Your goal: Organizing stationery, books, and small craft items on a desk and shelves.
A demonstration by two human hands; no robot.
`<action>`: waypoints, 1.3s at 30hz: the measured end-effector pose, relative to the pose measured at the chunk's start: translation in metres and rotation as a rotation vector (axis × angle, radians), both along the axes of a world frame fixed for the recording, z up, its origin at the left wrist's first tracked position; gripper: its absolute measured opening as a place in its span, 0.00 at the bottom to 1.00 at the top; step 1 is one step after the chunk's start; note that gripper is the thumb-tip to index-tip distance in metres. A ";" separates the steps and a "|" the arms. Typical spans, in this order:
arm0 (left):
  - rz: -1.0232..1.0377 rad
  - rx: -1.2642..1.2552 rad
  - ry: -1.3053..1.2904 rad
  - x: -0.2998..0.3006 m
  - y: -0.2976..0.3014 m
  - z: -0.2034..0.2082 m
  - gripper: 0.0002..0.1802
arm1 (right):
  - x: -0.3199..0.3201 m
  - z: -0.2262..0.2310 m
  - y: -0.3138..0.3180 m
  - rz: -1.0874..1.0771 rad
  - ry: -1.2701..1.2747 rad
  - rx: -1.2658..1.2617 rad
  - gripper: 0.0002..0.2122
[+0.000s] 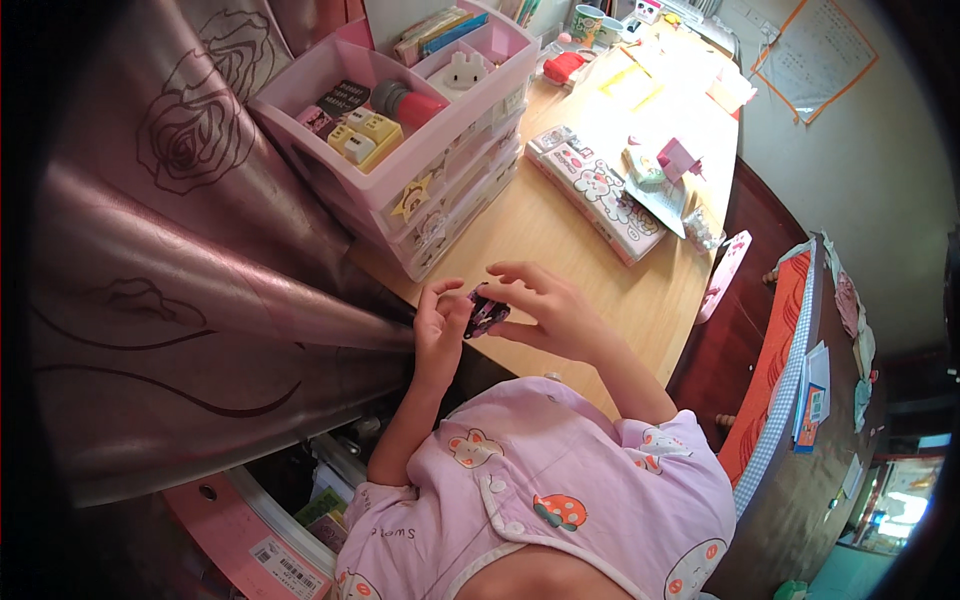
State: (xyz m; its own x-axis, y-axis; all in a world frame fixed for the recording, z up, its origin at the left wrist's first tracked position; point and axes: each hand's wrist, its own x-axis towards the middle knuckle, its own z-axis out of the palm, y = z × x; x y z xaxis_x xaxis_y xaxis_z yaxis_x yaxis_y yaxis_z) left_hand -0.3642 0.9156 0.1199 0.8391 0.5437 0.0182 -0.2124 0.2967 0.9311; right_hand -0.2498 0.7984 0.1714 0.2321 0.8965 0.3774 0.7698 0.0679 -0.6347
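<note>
A small black-and-purple object [485, 312] is between my two hands, just above the near left edge of the desk; its exact kind is too small to make out. My left hand [436, 328] grips its left side, with the thumb and fingers bent against it. From the right, my right hand [548, 312] reaches around it, the index finger over its top and the thumb at its lower side. Part of the object is hidden by my fingers.
A pink drawer unit [450, 195] with an open top tray stands at the back left, beside a shiny pink curtain [200, 260]. On the wooden desk [600, 310] lies a long decorated box [595, 190], with small items to its right. A pink drawer [245, 535] juts out at lower left.
</note>
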 end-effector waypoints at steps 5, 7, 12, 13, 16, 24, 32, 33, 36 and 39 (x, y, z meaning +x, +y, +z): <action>0.092 0.399 0.063 0.012 -0.008 -0.003 0.25 | 0.004 -0.003 0.001 0.024 -0.356 -0.007 0.18; 0.069 0.337 0.050 0.015 -0.011 -0.006 0.28 | 0.006 -0.001 0.001 0.024 -0.393 -0.019 0.17; 0.136 0.099 -0.160 0.020 -0.017 0.010 0.33 | 0.073 0.031 0.036 -0.041 -0.279 0.342 0.15; 0.232 0.144 -0.173 0.016 -0.013 0.012 0.30 | 0.085 0.048 0.046 -0.154 -0.146 0.503 0.14; 0.360 0.168 -0.153 0.002 -0.005 -0.001 0.26 | 0.140 0.078 0.083 -0.354 0.242 0.624 0.13; 0.392 0.121 0.213 -0.048 -0.011 -0.066 0.24 | 0.173 0.072 0.132 -0.600 -0.390 0.205 0.20; 0.462 0.155 0.226 -0.062 -0.004 -0.076 0.22 | 0.147 0.062 0.054 -0.578 -0.269 0.614 0.21; 0.491 0.153 0.214 -0.066 -0.003 -0.078 0.21 | 0.127 0.047 0.032 -0.631 -0.094 0.539 0.19; 0.481 0.182 0.255 -0.081 0.001 -0.088 0.18 | 0.061 -0.020 -0.032 -0.696 0.076 0.313 0.15; 0.424 0.258 0.285 -0.082 -0.009 -0.080 0.13 | 0.003 -0.075 -0.086 -0.701 0.027 -0.110 0.18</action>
State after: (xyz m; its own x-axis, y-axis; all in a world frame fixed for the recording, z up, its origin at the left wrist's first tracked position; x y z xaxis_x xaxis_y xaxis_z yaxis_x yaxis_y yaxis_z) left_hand -0.4459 0.9062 0.0395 0.5395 0.8420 -0.0003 0.0072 -0.0042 1.0000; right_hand -0.2471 0.7120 0.0968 0.7765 0.5648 0.2794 0.5926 -0.5036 -0.6287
